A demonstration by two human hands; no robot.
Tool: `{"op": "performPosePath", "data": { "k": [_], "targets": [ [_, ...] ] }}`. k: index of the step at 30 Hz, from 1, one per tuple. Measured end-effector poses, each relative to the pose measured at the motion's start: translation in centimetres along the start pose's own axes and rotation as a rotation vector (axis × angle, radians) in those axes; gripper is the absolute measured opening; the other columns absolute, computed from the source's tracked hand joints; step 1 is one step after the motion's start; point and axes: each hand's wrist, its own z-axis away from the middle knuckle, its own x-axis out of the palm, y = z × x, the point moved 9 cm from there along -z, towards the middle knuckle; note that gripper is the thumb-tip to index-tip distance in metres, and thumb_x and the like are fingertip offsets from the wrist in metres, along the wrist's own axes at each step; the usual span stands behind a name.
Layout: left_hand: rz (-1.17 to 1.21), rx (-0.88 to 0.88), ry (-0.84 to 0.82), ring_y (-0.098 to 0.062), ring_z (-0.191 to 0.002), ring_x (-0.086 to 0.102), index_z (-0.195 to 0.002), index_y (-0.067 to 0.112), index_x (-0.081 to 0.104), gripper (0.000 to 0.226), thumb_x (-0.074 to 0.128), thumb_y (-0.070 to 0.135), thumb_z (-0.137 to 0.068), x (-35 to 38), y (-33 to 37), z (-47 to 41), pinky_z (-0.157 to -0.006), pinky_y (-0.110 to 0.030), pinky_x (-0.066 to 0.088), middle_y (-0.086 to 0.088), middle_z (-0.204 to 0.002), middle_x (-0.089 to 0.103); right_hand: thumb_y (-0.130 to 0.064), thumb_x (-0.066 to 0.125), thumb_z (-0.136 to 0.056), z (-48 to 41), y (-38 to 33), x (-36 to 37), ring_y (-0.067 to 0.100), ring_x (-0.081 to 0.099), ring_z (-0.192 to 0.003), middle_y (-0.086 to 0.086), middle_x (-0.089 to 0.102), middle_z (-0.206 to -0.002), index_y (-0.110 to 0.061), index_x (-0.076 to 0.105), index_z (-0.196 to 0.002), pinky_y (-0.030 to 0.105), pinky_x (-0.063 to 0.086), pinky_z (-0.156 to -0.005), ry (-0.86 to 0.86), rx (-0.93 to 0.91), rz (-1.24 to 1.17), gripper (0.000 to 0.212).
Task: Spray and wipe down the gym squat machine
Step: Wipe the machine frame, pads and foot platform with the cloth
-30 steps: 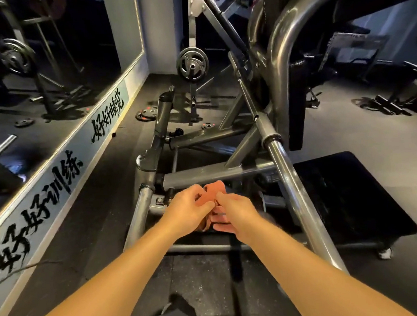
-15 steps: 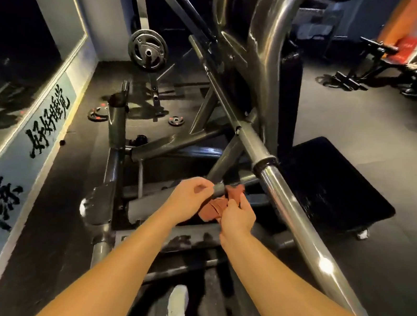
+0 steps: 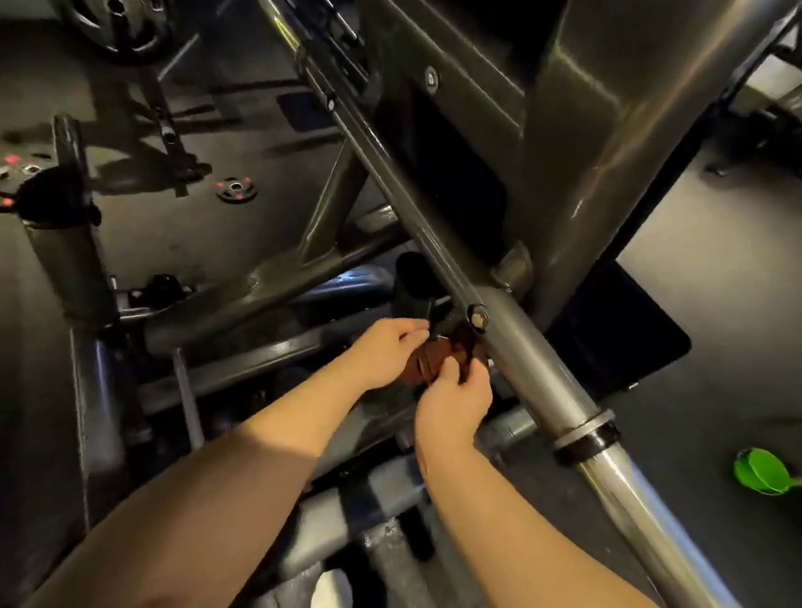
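The squat machine (image 3: 528, 365) fills the view with grey steel tubes; one long diagonal bar runs from top centre to bottom right. A small reddish-brown cloth (image 3: 434, 356) is bunched between my two hands, just left of a bolt on that bar. My left hand (image 3: 386, 350) grips the cloth from the left. My right hand (image 3: 452, 403) pinches it from below. The cloth's far side is in shadow against the frame.
A black footplate (image 3: 617, 334) lies right of the bar. Weight plates (image 3: 120, 19) hang on a peg at top left, and small plates (image 3: 235, 190) lie on the floor. A green object (image 3: 760, 472) sits at the right edge. My white shoe (image 3: 332, 606) shows below.
The view has moved closer in and tilted down toward the frame. Both hands carried the cloth forward, up to the diagonal bar near its bolt.
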Motion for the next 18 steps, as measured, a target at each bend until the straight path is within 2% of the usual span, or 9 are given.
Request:
{"op": "performPosePath", "data": {
  "k": [4, 5, 6, 7, 8, 9, 11, 14, 18],
  "targets": [
    [0.032, 0.002, -0.07, 0.0, -0.125, 0.051, -0.139, 0.016, 0.064, 0.035, 0.052, 0.027, -0.108, 0.0, -1.9, -1.5, -0.098, -0.009, 0.035, 0.009, -0.133, 0.062, -0.023, 0.07, -0.098, -2.1, 1.9, 1.0, 0.023, 0.06, -0.125, 0.011, 0.061, -0.137, -0.005, 0.049, -0.146, 0.043, 0.049, -0.11, 0.033, 0.037, 0.024, 0.055],
    [0.051, 0.004, -0.069, 0.001, -0.122, 0.055, -0.136, 0.016, 0.066, 0.033, 0.054, 0.026, -0.107, -0.1, -2.4, -1.7, -0.097, -0.008, 0.037, 0.011, -0.13, 0.064, -0.023, 0.072, -0.097, -2.5, 2.2, 1.1, 0.023, 0.06, -0.124, 0.011, 0.062, -0.136, -0.004, 0.049, -0.145, 0.037, 0.051, -0.108, 0.039, 0.042, 0.039, 0.057],
    [0.069, 0.011, -0.07, 0.003, -0.116, 0.058, -0.133, 0.016, 0.068, 0.031, 0.054, 0.023, -0.107, -0.2, -2.9, -1.8, -0.095, -0.007, 0.04, 0.012, -0.125, 0.065, -0.02, 0.073, -0.096, -2.8, 2.7, 1.3, 0.021, 0.061, -0.121, 0.01, 0.063, -0.132, -0.002, 0.051, -0.141, 0.025, 0.053, -0.101, 0.042, 0.044, 0.043, 0.054],
    [0.088, 0.008, -0.076, 0.006, -0.108, 0.061, -0.13, 0.016, 0.07, 0.029, 0.055, 0.021, -0.106, -0.1, -3.5, -2.1, -0.093, -0.006, 0.043, 0.012, -0.121, 0.067, -0.015, 0.073, -0.095, -2.9, 3.3, 1.5, 0.02, 0.062, -0.116, 0.008, 0.064, -0.125, -0.001, 0.053, -0.136, 0.011, 0.052, -0.09, 0.044, 0.054, 0.048, 0.047],
    [0.102, 0.003, -0.083, 0.01, -0.102, 0.063, -0.127, 0.017, 0.071, 0.027, 0.056, 0.02, -0.105, 0.0, -4.2, -2.3, -0.091, -0.007, 0.045, 0.012, -0.117, 0.07, -0.01, 0.074, -0.094, -2.9, 4.6, 1.7, 0.019, 0.062, -0.112, 0.007, 0.063, -0.119, -0.002, 0.054, -0.13, 0.006, 0.05, -0.081, 0.044, 0.081, 0.063, 0.042],
    [0.104, -0.009, -0.088, 0.011, -0.1, 0.064, -0.125, 0.018, 0.073, 0.026, 0.058, 0.021, -0.105, 0.1, -5.0, -2.5, -0.091, -0.01, 0.046, 0.011, -0.115, 0.072, -0.007, 0.075, -0.093, -2.7, 5.9, 2.1, 0.019, 0.062, -0.109, 0.007, 0.062, -0.115, -0.006, 0.054, -0.124, 0.008, 0.049, -0.078, 0.034, 0.103, 0.102, 0.038],
    [0.104, -0.039, -0.109, 0.007, -0.099, 0.067, -0.124, 0.017, 0.074, 0.025, 0.062, 0.023, -0.103, 0.5, -6.6, -2.7, -0.091, -0.013, 0.05, 0.007, -0.114, 0.075, -0.005, 0.078, -0.089, -2.3, 9.2, 3.4, 0.021, 0.062, -0.105, 0.01, 0.061, -0.117, -0.015, 0.051, -0.11, 0.024, 0.051, -0.085, -0.028, 0.165, 0.201, 0.035],
    [0.18, -0.104, -0.112, -0.006, -0.103, 0.071, -0.126, 0.015, 0.073, 0.027, 0.067, 0.021, -0.1, 0.7, -8.3, -2.9, -0.097, -0.024, 0.056, -0.001, -0.114, 0.076, 0.002, 0.079, -0.084, -2.1, 13.1, 4.9, 0.027, 0.065, -0.101, 0.018, 0.066, -0.113, -0.022, 0.042, -0.088, 0.041, 0.056, -0.093, -0.133, 0.308, 0.233, 0.044],
    [0.171, -0.081, -0.106, -0.003, -0.107, 0.07, -0.113, 0.034, 0.076, 0.017, 0.068, 0.031, -0.098, 0.6, -8.2, -3.2, -0.105, -0.034, 0.053, 0.013, -0.107, 0.077, 0.002, 0.078, -0.086, -2.7, 8.5, 2.8, 0.024, 0.067, -0.103, 0.018, 0.07, -0.114, -0.011, 0.054, -0.103, 0.038, 0.055, -0.097, -0.044, 0.212, 0.165, 0.032]
  ]
}}
